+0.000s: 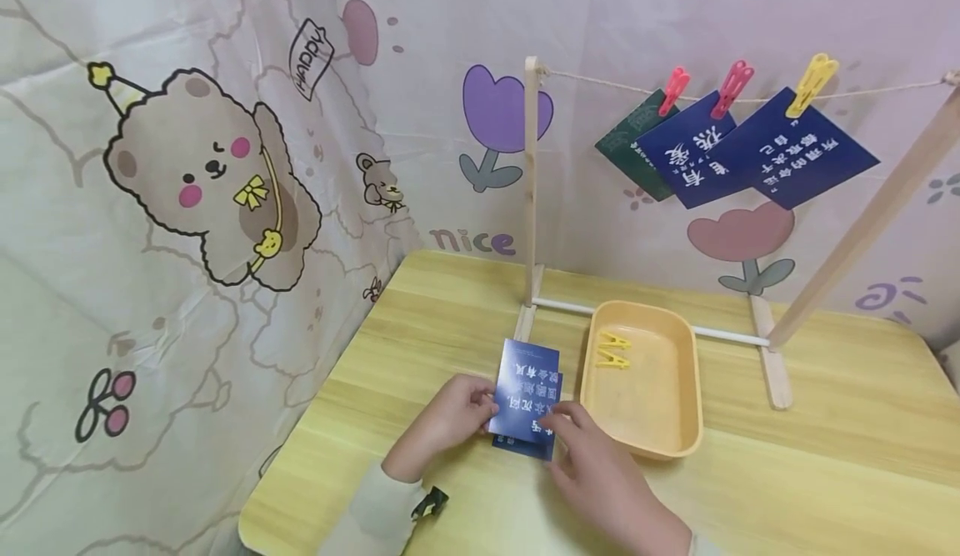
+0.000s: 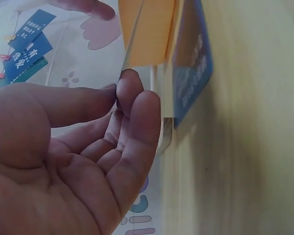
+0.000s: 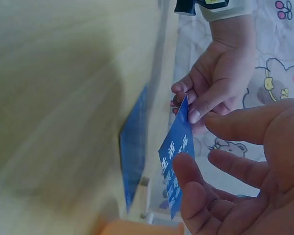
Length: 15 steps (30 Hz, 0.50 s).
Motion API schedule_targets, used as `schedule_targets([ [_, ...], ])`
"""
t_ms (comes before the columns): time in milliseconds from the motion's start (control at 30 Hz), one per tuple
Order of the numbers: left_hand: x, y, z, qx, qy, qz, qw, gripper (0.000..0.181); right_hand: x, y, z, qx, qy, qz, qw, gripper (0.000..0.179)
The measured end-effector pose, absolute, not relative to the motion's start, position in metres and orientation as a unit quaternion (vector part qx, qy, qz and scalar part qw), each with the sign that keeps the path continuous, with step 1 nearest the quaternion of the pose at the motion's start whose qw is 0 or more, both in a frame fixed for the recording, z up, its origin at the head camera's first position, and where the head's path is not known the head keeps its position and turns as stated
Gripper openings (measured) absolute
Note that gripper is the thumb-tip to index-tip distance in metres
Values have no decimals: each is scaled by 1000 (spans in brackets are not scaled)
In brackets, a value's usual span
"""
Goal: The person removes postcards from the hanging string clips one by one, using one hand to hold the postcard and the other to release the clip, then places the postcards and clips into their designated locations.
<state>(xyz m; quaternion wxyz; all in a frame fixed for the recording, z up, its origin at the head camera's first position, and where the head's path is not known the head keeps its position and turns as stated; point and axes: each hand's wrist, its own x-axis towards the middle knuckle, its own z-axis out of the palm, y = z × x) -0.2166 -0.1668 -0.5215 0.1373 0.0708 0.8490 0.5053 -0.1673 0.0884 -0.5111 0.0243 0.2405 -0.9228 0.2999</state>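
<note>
In the head view my left hand (image 1: pixel 453 413) pinches the left edge of a blue card (image 1: pixel 517 385) with white characters, raised above the wooden table. Beneath it another blue card (image 1: pixel 522 448) lies on the tabletop, mostly covered; the right wrist view shows the gap between the raised card (image 3: pixel 176 152) and the lower card (image 3: pixel 133 147). My right hand (image 1: pixel 600 464) hovers at the raised card's right side, thumb and fingers spread apart. Its fingertips overlap the card in view; contact cannot be told. An orange tray (image 1: pixel 699 406) with yellow clothespins (image 1: pixel 613 361) stands just beyond it.
Behind stands a wooden rack (image 1: pixel 531 197) with a string between its posts. From it hang a green card (image 1: pixel 628 149) and two blue cards, on a red clip (image 1: pixel 674 91), a pink clip (image 1: pixel 732 89) and a yellow clip (image 1: pixel 812 87). A patterned curtain (image 1: pixel 420 206) borders the table.
</note>
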Motion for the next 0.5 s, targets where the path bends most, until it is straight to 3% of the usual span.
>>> schedule_targets([
  [500,-210,-157,-533,64,876,461,128,25,-162,83,-533,256,-924,282,-33,49],
])
